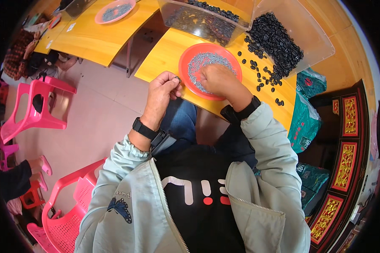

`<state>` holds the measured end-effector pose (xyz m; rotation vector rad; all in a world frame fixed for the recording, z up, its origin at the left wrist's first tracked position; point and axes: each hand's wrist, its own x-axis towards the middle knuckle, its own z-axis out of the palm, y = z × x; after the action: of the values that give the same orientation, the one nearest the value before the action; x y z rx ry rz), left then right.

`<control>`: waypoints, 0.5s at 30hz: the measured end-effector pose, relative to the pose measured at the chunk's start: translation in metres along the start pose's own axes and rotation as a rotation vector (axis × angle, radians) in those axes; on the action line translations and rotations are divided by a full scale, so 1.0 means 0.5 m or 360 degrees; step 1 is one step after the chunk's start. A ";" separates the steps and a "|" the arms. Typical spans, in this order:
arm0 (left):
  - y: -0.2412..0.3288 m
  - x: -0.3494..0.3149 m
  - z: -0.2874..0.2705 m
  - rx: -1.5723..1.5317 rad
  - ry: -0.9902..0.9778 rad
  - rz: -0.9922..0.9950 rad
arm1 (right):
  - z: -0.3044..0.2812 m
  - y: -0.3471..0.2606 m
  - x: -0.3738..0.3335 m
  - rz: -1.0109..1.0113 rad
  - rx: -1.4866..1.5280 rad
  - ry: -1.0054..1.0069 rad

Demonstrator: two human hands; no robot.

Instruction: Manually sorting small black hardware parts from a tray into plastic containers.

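My left hand is closed, thumb against fingers, at the table's near edge just left of a red plate. Between its fingertips sticks out a small black piece, mostly covered. The plate is spread with many small grey metal screws. My right hand reaches over the plate with curled fingers pointing down into the screws; the fingertips are hidden behind the hand, so what they pinch cannot be seen. Loose black oval pieces with holes lie on the yellow table to the plate's right.
A tipped clear box spills a heap of black pieces at the far right. Another clear box stands behind the plate. Teal sacks lean beside the table. Left are a second table, pink chairs and other people.
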<state>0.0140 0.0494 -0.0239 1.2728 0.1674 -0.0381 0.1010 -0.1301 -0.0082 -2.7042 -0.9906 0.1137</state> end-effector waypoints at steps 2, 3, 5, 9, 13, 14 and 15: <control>0.001 -0.001 0.000 0.0006 0.0004 0.0003 | 0.001 0.005 -0.006 0.0010 0.0026 0.0063; 0.000 0.000 0.000 0.0003 -0.0006 0.0000 | 0.003 0.008 -0.008 0.0024 0.0056 0.0115; -0.004 0.002 -0.002 -0.0001 -0.0017 -0.0003 | 0.010 0.014 -0.009 0.0028 0.0077 0.0143; -0.012 0.005 -0.004 0.0037 -0.0051 -0.0010 | 0.005 0.017 -0.010 0.0043 0.0194 0.0132; -0.007 -0.001 0.002 0.0023 -0.0034 0.0003 | 0.000 0.015 -0.009 0.0042 0.0100 0.0070; -0.007 -0.001 0.002 0.0022 -0.0035 0.0004 | 0.001 0.015 -0.009 0.0020 0.0082 0.0086; -0.008 0.000 0.001 0.0014 -0.0036 0.0004 | 0.003 0.016 -0.009 -0.0004 0.0064 0.0103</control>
<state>0.0134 0.0480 -0.0275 1.2810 0.1465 -0.0513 0.1022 -0.1384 -0.0116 -2.6524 -0.9630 0.0449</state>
